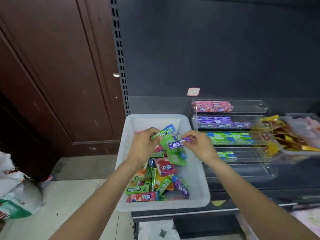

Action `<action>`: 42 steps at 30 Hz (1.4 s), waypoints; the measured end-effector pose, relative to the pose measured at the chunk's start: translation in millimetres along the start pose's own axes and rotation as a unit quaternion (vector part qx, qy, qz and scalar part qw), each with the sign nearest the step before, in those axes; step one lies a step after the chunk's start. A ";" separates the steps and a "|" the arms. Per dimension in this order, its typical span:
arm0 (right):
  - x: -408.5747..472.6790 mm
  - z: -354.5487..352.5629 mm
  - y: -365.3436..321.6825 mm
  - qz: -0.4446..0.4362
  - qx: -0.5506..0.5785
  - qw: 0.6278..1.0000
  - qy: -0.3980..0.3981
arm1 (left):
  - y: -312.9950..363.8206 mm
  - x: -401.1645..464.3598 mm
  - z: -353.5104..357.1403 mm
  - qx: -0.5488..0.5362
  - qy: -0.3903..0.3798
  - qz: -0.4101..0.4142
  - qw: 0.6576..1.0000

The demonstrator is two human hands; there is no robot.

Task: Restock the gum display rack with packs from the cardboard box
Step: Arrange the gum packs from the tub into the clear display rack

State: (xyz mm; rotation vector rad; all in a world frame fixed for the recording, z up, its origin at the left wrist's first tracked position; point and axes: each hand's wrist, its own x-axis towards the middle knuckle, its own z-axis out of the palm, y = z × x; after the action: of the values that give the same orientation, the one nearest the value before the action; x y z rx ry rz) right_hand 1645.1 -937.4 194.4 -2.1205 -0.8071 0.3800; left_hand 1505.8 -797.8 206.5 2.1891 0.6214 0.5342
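A white plastic bin point(195, 170) on the dark shelf holds several mixed gum packs point(155, 184). My right hand point(199, 144) pinches a purple gum pack point(178, 143) above the bin. My left hand point(143, 144) grips a green gum pack point(161, 133) beside it. To the right stands a clear acrylic tiered display rack point(259, 108), with pink packs point(213, 106) on its top tier, purple packs point(223, 122) below, green-blue packs point(230, 138) on the third tier and a few green-blue packs point(226, 156) on the fourth. Its lowest tier holds nothing.
A tray of gold-wrapped goods point(290, 135) sits right of the rack. A brown wooden door point(52, 75) stands at left, with bags point(15, 196) on the floor. A perforated shelf upright point(119, 54) rises behind the bin. White plastic items point(155, 229) lie below the shelf.
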 end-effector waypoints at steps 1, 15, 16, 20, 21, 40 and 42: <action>3.1 -18.7 8.8 0.001 0.008 1.000 0.016 | 11.9 8.4 13.7 0.000 0.001 0.008 1.000; 90.0 -225.8 148.1 -0.041 0.012 0.995 0.089 | 147.0 101.8 176.7 0.030 0.024 0.006 0.999; 94.6 -229.4 153.1 -0.043 0.005 0.996 0.078 | 149.6 104.5 181.5 0.037 0.025 0.003 0.999; 109.1 -234.0 170.1 -0.049 -0.018 0.997 0.047 | 155.9 110.9 193.7 0.054 0.030 -0.020 0.998; 112.2 -234.1 173.5 -0.054 -0.019 0.997 0.045 | 156.7 111.6 195.2 0.057 0.032 -0.024 0.998; 124.8 -223.2 177.7 -0.081 -0.145 0.977 -0.137 | 166.0 114.5 212.6 0.069 0.019 -0.053 0.996; 124.7 -222.0 176.1 -0.081 -0.150 0.975 -0.142 | 166.3 113.9 212.5 0.072 0.015 -0.054 0.996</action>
State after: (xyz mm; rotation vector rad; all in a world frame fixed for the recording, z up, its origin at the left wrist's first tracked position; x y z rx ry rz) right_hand 1926.2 -1067.1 195.2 -2.2845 -1.2633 0.5072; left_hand 1756.5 -948.0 226.6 2.2709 0.8111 0.4785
